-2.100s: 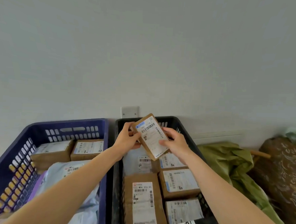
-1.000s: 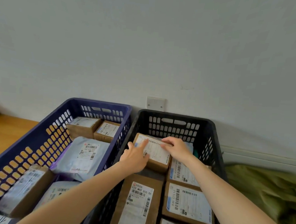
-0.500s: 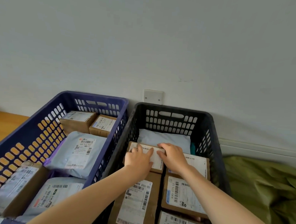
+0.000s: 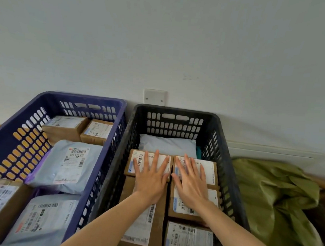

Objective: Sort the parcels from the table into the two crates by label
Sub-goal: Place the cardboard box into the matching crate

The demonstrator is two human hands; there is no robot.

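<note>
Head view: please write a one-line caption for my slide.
Left hand and right hand rest flat on brown cardboard parcels in the black plastic crate, beside the blue plastic crate.

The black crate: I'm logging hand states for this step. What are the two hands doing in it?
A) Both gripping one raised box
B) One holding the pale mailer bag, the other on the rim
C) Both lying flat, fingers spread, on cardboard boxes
C: the left hand and the right hand each lie flat, fingers straight and spread, on neighbouring cardboard boxes inside the black crate, gripping nothing.
</note>
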